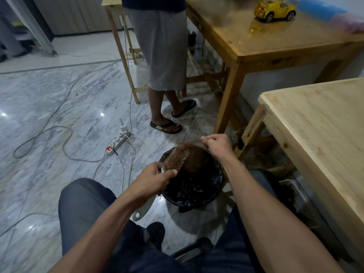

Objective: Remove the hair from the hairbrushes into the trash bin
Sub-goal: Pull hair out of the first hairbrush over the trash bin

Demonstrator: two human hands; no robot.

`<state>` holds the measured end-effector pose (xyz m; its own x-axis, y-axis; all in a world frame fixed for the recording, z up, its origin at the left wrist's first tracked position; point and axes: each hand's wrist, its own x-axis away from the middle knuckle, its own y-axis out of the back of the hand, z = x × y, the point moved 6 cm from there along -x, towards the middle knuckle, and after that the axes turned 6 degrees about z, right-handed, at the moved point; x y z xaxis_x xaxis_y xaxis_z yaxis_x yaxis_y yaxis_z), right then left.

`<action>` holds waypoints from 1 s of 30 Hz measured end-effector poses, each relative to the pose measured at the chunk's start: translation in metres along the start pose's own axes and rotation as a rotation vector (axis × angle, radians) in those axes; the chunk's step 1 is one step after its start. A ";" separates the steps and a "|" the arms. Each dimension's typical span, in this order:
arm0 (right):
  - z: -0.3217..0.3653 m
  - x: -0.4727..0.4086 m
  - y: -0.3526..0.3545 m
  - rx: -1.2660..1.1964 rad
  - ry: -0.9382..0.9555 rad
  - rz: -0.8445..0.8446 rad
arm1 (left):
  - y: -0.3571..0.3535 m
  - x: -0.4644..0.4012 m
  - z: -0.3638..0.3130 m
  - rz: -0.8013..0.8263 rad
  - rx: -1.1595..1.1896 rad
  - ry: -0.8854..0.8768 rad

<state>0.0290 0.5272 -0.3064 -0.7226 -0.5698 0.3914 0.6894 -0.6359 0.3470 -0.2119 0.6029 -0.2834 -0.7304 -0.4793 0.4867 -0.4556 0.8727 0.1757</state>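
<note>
Marble floor [59, 95] carries cables and a power strip [118, 141]. Left hand [151, 179] grips the hairbrush [177, 157] over the black-lined trash bin [194, 191]; its handle is partly hidden beneath the wrist. Right hand [216, 144] pinches brown hair [194, 152]; the fingertips are hard to make out. A bystander, cut off at the waist, stands by the far bench [275, 36].

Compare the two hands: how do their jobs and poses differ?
The left hand grips the brush at its neck; the right hand pinches hair at the brush's far end. The left sits nearer the person, the right farther. Both are over the bin.
</note>
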 end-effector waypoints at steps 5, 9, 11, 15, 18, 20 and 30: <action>-0.003 -0.002 0.017 0.027 -0.073 -0.108 | 0.010 0.007 0.007 -0.010 -0.017 -0.017; 0.020 0.011 -0.013 0.029 0.100 0.109 | 0.006 0.003 -0.010 -0.012 -0.137 -0.032; 0.030 0.019 -0.023 -0.031 0.194 0.242 | 0.006 0.000 -0.015 -0.034 -0.191 -0.043; 0.025 0.025 -0.035 0.006 0.198 0.466 | 0.012 -0.002 -0.014 -0.073 -0.186 -0.001; 0.019 0.017 -0.026 -0.044 0.155 0.306 | 0.014 -0.001 -0.009 -0.110 -0.136 0.056; 0.011 0.011 -0.020 -0.113 0.084 0.165 | 0.011 0.000 -0.006 -0.128 -0.085 0.058; 0.000 -0.003 -0.005 -0.026 -0.044 -0.107 | 0.014 0.009 0.000 -0.153 -0.156 0.051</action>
<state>0.0276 0.5316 -0.3090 -0.7886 -0.4750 0.3905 0.6066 -0.7052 0.3671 -0.2249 0.6108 -0.2766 -0.6304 -0.6053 0.4860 -0.4717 0.7960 0.3794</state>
